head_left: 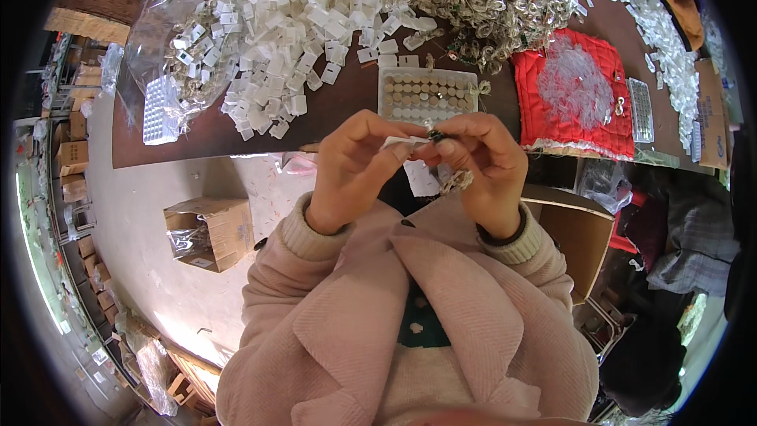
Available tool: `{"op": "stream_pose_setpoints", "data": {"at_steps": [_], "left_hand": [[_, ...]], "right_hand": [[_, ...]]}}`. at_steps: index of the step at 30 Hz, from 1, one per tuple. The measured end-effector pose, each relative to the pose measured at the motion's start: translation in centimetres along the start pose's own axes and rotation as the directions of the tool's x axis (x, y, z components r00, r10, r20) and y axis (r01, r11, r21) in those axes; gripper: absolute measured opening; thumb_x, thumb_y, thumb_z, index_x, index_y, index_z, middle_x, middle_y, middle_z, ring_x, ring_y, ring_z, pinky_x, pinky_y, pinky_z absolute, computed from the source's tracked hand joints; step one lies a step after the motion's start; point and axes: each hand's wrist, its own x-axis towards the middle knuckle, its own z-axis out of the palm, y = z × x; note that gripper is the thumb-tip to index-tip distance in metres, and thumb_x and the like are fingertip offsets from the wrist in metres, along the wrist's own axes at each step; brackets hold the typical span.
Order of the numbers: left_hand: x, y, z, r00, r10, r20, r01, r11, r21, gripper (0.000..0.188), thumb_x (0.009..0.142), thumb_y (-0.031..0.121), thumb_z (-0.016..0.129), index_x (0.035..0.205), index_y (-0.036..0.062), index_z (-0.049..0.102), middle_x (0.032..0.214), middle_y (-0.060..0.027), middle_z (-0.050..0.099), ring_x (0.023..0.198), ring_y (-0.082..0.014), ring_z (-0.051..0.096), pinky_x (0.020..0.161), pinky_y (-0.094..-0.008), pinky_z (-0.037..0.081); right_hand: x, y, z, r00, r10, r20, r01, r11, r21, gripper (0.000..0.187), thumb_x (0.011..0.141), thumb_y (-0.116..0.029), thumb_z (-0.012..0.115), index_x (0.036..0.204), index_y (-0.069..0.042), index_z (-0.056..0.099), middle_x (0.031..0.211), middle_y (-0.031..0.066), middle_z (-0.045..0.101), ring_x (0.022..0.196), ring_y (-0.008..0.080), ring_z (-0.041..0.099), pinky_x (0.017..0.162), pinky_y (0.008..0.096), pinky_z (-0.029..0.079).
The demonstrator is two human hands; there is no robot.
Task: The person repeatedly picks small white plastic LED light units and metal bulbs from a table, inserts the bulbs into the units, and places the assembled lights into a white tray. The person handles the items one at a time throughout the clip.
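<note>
A heap of white plastic tags (292,24) spreads over the dark brown counter (339,99), beside a tangle of pale metal hooks (489,0). A red quilted cushion (576,95) lies at the right, strewn with clear bits. On the floor stands an open cardboard box (211,230).

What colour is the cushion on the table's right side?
Red, with a whitish heap on it; the cushion shows in the head view.

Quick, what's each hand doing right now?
Left hand: closed, pinching a small white card.
Right hand: closed, pinching a small dark metal piece against that card.
</note>
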Motion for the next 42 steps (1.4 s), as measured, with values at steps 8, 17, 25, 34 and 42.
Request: {"op": "stream_pose_setpoints", "data": {"at_steps": [8, 17, 25, 34, 42], "left_hand": [[-0.7, -2.1, 0.1, 0.990, 0.084, -0.117, -0.077, 0.995, 0.061, 0.031, 0.088, -0.011, 0.066, 0.117, -0.0026, 0.057, 0.112, -0.0176, 0.069, 0.099, -0.0217, 0.069, 0.088, -0.0344, 0.058], [-1.2, -2.4, 0.2, 0.971, 0.172, -0.165, -0.176, 0.984, -0.011, 0.035, 0.085, -0.016, 0.066, 0.117, -0.0033, 0.064, 0.117, -0.0161, 0.068, 0.105, -0.0195, 0.066, 0.090, -0.0328, 0.057], [-1.7, -3.0, -0.6, 0.962, 0.210, -0.172, -0.205, 0.978, 0.049, 0.032, 0.080, -0.016, 0.070, 0.108, 0.0000, 0.067, 0.112, -0.0196, 0.070, 0.103, -0.0254, 0.069, 0.090, -0.0386, 0.058], [-1.9, -4.0, -0.2, 0.924, 0.282, -0.258, -0.299, 0.954, -0.028, 0.031, 0.086, -0.016, 0.066, 0.112, 0.0008, 0.062, 0.114, -0.0183, 0.067, 0.097, -0.0207, 0.068, 0.080, -0.0317, 0.059], [-1.6, -5.1, 1.2, 0.861, 0.393, -0.322, -0.389, 0.918, 0.080, 0.026, 0.088, -0.015, 0.064, 0.107, 0.0018, 0.058, 0.115, -0.0189, 0.066, 0.101, -0.0205, 0.066, 0.086, -0.0321, 0.056]], "right_hand": [[0.2, 0.0, -0.4, 1.000, -0.003, 0.022, 0.001, 0.998, 0.056, 0.018, 0.092, 0.007, 0.063, 0.109, 0.003, 0.065, 0.093, 0.0107, 0.071, 0.082, 0.0148, 0.070, 0.071, 0.0269, 0.057], [0.0, -0.6, 0.4, 0.978, -0.186, 0.091, 0.207, 0.878, -0.432, 0.021, 0.083, 0.009, 0.071, 0.103, 0.001, 0.073, 0.094, 0.0123, 0.070, 0.075, 0.0143, 0.068, 0.061, 0.0252, 0.056], [-0.1, -0.3, -0.1, 0.987, 0.112, 0.117, -0.106, 0.993, -0.057, 0.025, 0.086, 0.009, 0.068, 0.108, -0.001, 0.073, 0.087, 0.0106, 0.069, 0.070, 0.0118, 0.065, 0.061, 0.0236, 0.052], [0.1, -0.6, -0.7, 0.970, 0.033, 0.242, 0.009, 0.986, -0.168, 0.025, 0.089, 0.004, 0.068, 0.114, 0.001, 0.071, 0.100, 0.0073, 0.069, 0.088, 0.0113, 0.064, 0.080, 0.0263, 0.052], [-0.4, -0.4, 0.7, 0.972, 0.225, 0.065, -0.224, 0.974, -0.025, 0.028, 0.085, 0.009, 0.071, 0.108, 0.002, 0.058, 0.100, 0.0075, 0.065, 0.090, 0.0104, 0.063, 0.079, 0.0246, 0.052]]}}
